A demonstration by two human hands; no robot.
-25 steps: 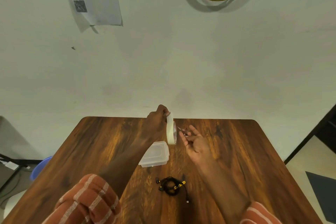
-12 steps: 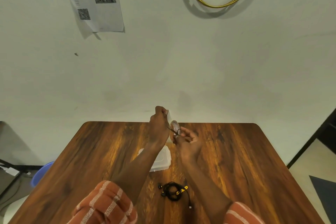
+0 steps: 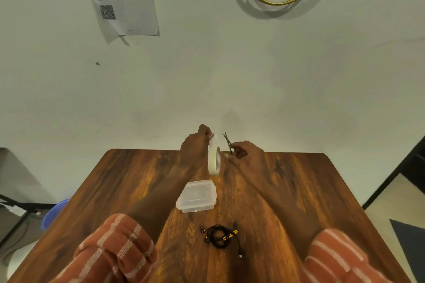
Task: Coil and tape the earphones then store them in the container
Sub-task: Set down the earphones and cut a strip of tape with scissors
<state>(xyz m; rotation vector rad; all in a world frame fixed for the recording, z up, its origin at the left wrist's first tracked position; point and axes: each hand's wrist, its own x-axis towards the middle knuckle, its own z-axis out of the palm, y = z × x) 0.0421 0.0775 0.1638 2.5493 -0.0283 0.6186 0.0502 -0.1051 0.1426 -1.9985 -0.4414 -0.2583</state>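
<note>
Head view: tape cut pending, earphones coiled on desk

Nearest: both sleeves, orange striped, frame the bottom edge. Just past them the earphones lie coiled on the desk, black cable with a yellow tag, plug end trailing toward the right sleeve. Neither hand touches them.

Further out, between the forearms: the container, clear plastic, lid apparently on, sitting flat beside the left forearm.

Far edge of desk: left hand holds the tape roll upright on its edge, grip closed on it, thumb and fingers pinching near the top where the free end seems to be (end itself too small to resolve). Right hand is closed on small scissors, blades up and slightly parted, just beside the roll, not touching it.

Judgement: step in hand is cutting a strip.
- Pull a short tab clear of the roll first and keep it taut.
- Cut square and close to the roll.
- Keep the tab off the fingers so the adhesive stays clean.
- Container needs opening before storing.
</note>
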